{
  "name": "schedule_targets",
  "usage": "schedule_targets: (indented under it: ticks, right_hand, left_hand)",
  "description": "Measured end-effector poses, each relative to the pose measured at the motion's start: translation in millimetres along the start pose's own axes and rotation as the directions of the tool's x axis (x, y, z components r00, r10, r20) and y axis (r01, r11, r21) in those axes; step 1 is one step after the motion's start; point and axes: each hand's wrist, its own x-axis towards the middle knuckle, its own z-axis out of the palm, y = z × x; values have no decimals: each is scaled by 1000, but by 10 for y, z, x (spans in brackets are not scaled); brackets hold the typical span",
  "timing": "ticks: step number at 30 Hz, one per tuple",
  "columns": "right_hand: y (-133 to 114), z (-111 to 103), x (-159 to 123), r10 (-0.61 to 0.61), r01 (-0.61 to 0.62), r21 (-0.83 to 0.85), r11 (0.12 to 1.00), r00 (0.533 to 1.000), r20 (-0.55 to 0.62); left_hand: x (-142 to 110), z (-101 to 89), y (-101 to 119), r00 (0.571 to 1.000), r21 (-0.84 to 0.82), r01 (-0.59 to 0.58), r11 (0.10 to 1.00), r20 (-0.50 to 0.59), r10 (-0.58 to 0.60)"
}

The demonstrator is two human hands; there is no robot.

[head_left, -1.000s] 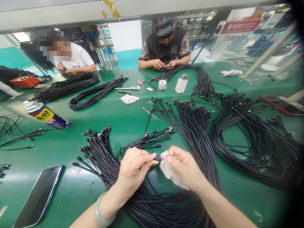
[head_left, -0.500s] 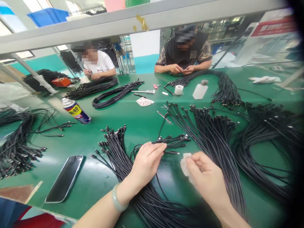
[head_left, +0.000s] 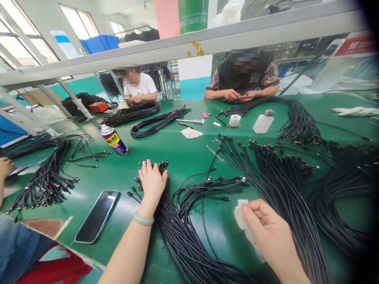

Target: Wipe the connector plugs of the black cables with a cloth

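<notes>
My left hand (head_left: 152,182) lies over the connector ends of a black cable bundle (head_left: 189,244), its fingers stretched out. The palm side is hidden, and no cable shows gripped in it. In my right hand (head_left: 271,228) a crumpled white wipe (head_left: 240,219) is pinched between thumb and fingers, a little above the green table. Between the hands, a smaller fan of black cables (head_left: 204,187) lies with its plugs pointing right. A larger cable bundle (head_left: 284,181) runs along the right side of my right hand.
A phone (head_left: 97,217) and a spray can (head_left: 115,140) are on the left. Farther back lie a folded wipe (head_left: 192,133), a caliper (head_left: 192,121), tweezers (head_left: 215,153) and a plastic bottle (head_left: 263,121). Two people work across the table; another person's hand (head_left: 6,167) shows at far left.
My left hand has moved left and away from me, from the small cable fan to the bundle's connector ends. My right hand still holds the wipe. The camera view has shifted.
</notes>
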Motion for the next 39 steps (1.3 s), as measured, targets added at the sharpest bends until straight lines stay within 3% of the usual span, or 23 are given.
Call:
schedule_targets:
  ticks: [6, 13, 19, 23, 27, 32, 35, 39]
  right_hand:
    - [2, -9, 19, -10, 10, -11, 1000, 1000, -16]
    - [-49, 23, 45, 22, -17, 84, 996, 998, -60]
    - [-69, 44, 48, 26, -21, 94, 995, 998, -50]
    - [-58, 46, 68, 16, -13, 89, 996, 999, -31]
    - [-60, 54, 86, 46, -47, 164, 985, 999, 10]
    - [-109, 77, 49, 116, -161, 322, 933, 981, 154]
    - [-123, 93, 9, 118, -186, 367, 912, 972, 201]
    - [-133, 96, -28, 107, -171, 359, 917, 976, 191]
  left_hand:
    - [30, 151, -80, 993, -13, -20, 1000, 114, 22]
    - [73, 101, -74, 993, -88, -20, 996, 114, 30]
    - [71, -51, -9, 1000, -194, -13, 981, 11, 15]
    - [65, -149, 99, 994, -318, -100, 943, -76, 80]
    - [-88, -281, 352, 950, -489, -310, 815, -138, 278]
    - [-499, -403, 729, 808, -681, -526, 509, -213, 549]
    - [-676, -432, 838, 773, -774, -499, 388, -197, 603]
    - [-737, -477, 866, 809, -863, -337, 377, -60, 585]
